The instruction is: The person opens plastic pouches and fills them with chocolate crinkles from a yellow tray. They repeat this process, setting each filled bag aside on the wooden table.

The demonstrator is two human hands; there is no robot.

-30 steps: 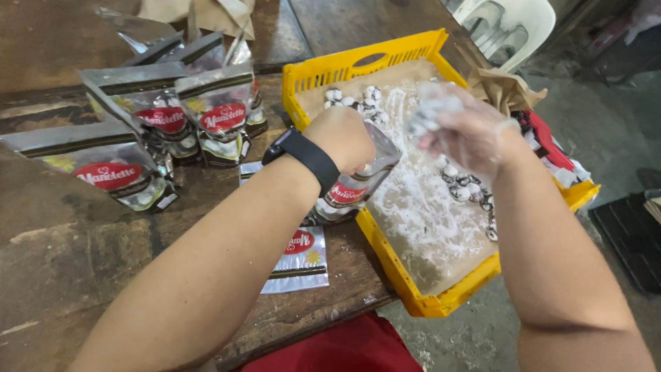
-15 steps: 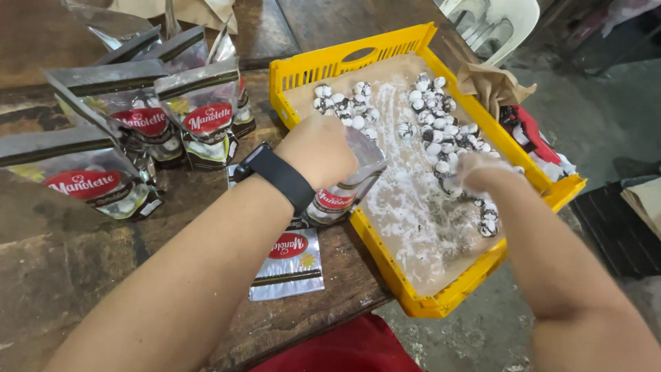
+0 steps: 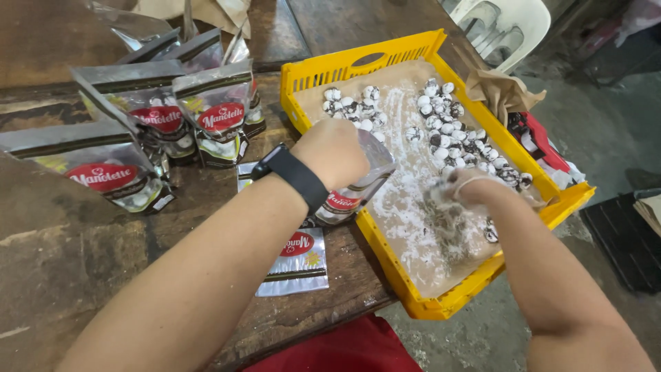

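Observation:
My left hand (image 3: 334, 153), with a black watch on the wrist, holds a clear pouch (image 3: 361, 186) with a red label open over the near edge of a yellow plastic crate (image 3: 441, 306). My right hand (image 3: 468, 187), dusted with white powder, reaches down into the crate among small round powdered sweets (image 3: 441, 134) lying on brown paper. Its fingers are curled around some sweets, though the motion blur hides how many.
Several filled pouches (image 3: 144, 120) with red labels stand upright on the worn wooden table (image 3: 82, 255) at the left. A flat empty pouch (image 3: 296, 265) lies near the table's front edge. A white plastic chair (image 3: 506, 27) and crumpled brown paper (image 3: 499, 89) sit beyond the crate.
My right hand has dropped from above the crate down onto the powdered paper at its near side. My left hand keeps the pouch in place.

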